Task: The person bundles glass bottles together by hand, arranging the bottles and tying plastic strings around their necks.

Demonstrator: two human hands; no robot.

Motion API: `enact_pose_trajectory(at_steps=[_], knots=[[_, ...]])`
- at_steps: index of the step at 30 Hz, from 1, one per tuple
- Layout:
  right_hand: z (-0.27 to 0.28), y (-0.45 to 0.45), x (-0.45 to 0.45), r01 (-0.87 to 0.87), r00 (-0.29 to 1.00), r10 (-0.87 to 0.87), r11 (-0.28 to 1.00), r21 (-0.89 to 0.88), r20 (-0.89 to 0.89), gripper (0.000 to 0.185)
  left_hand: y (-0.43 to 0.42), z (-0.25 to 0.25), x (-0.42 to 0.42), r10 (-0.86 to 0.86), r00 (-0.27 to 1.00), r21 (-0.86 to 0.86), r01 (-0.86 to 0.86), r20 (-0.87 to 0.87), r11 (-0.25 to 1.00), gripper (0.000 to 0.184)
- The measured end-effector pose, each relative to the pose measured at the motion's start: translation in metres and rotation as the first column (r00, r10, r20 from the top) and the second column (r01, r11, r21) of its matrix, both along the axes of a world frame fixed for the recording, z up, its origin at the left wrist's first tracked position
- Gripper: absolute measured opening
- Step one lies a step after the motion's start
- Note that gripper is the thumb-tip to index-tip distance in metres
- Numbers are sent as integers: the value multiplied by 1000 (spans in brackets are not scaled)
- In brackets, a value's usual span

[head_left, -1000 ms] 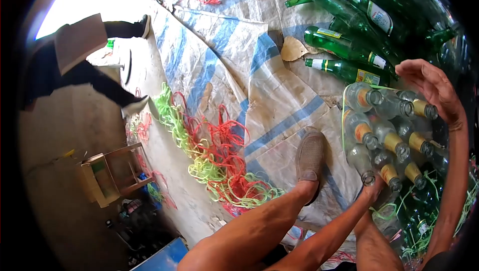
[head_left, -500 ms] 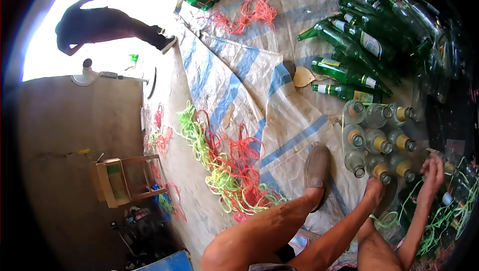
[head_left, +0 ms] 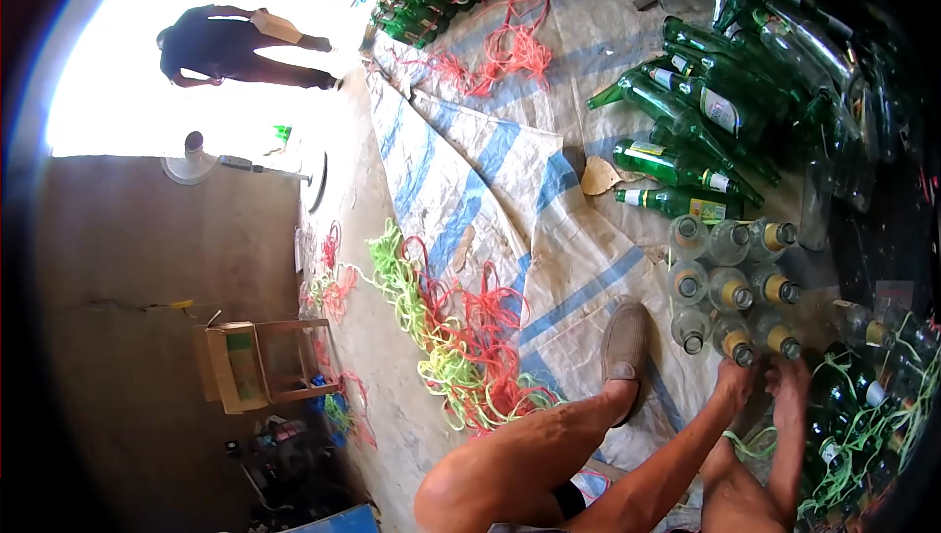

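Observation:
A block of clear glass bottles (head_left: 727, 288) stands upright in rows, necks towards me, with a thin pale green strand running down its left side. My left hand (head_left: 737, 381) is at the block's near edge, just below a gold-necked bottle, fingers curled closed. Close beside it on the right, my right hand (head_left: 787, 376) has its fingers bent together under the near right bottle. What either hand pinches is too small to make out. A loop of green plastic string (head_left: 755, 443) lies below the hands, between my forearms.
Green bottles (head_left: 676, 162) lie heaped behind the block. More bottles tangled in green string (head_left: 833, 479) are at the right. Red and green string (head_left: 461, 337) lies on the striped sheet (head_left: 578, 288), near my shoe (head_left: 625, 342). Another person (head_left: 235, 48) stands in the bright doorway.
My right hand has come left and inward from the block's right side to beside my left hand. The view has shifted slightly. The person in the doorway has changed stance.

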State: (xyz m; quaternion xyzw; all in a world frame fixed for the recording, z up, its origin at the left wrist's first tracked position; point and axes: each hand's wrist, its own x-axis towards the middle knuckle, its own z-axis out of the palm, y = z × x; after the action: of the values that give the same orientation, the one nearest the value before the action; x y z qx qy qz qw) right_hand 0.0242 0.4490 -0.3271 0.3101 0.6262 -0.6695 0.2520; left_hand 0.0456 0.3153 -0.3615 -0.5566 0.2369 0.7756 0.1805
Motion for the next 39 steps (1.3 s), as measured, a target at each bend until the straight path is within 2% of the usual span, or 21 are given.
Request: enact_pose_trajectory(at_steps=[2, 5, 9, 11, 13, 14, 16, 17, 18, 19, 20, 21, 22, 24, 26, 29, 33, 39], knots=[[1, -5, 1, 68, 997, -65, 993, -97, 40, 24, 0, -10, 1, -18, 1000, 10, 18, -18, 1000, 19], [-1, -9, 2, 72, 996, -63, 988, -135, 67, 22, 9, -31, 6, 24, 999, 15, -24, -40, 1000, 17], [1, -13, 1, 20, 998, -11, 988, -156, 59, 21, 6, -25, 4, -1, 999, 22, 2, -42, 1000, 15], [-11, -13, 4, 40, 997, -27, 983, -177, 74, 20, 8, -33, 5, 27, 998, 46, -24, -54, 999, 15], [-3, -24, 5, 91, 995, -81, 969, -230, 56, 20, 7, -40, 7, 24, 993, -10, -25, -114, 1000, 13], [-18, -17, 7, 98, 993, -77, 959, -267, 89, 22, 13, -44, 12, 16, 991, -13, -18, -136, 1000, 13], [-20, -18, 13, 147, 988, -130, 954, -260, 83, 34, 15, -60, 23, -42, 967, 103, 70, -253, 992, 18], [-24, -17, 12, 161, 985, -135, 948, -275, 112, 39, 13, -66, 25, -10, 954, 149, 57, -299, 987, 18], [-25, -21, 11, 196, 978, -169, 946, -257, 123, 36, 13, -74, 27, 28, 946, 194, 37, -323, 980, 19], [-19, -25, 7, 191, 976, -160, 955, -225, 149, 32, 13, -75, 28, 57, 945, 233, 21, -322, 972, 20], [-13, -30, 5, 172, 984, -156, 962, -210, 90, 10, 12, -76, 31, 71, 951, 268, 13, -300, 963, 21], [-12, -34, 2, 173, 984, -163, 962, -212, 65, 7, -2, -37, 12, 10, 975, 247, 46, -220, 968, 19], [-10, -36, -1, 153, 987, -138, 963, -223, 83, 7, -11, -19, 6, -8, 979, 259, 61, -202, 964, 16], [-7, -40, -4, 146, 988, -130, 962, -232, 87, 7, -18, -13, 2, -28, 991, 205, 55, -131, 977, 12], [-6, -42, -5, 163, 987, -158, 958, -238, 40, 9, -28, -2, 0, -122, 987, 192, 140, -105, 971, 22], [0, -44, -7, 162, 987, -155, 962, -218, 50, 10, -30, -9, 3, -104, 987, 213, 128, -120, 969, 21], [-1, -40, -5, 165, 986, -165, 950, -266, 22, 9, -30, 13, -7, -121, 986, 189, 141, -115, 972, 22], [1, -37, -6, 118, 992, -123, 942, -313, 5, 9, -27, 25, -15, -175, 984, 117, 176, -18, 977, 23]])
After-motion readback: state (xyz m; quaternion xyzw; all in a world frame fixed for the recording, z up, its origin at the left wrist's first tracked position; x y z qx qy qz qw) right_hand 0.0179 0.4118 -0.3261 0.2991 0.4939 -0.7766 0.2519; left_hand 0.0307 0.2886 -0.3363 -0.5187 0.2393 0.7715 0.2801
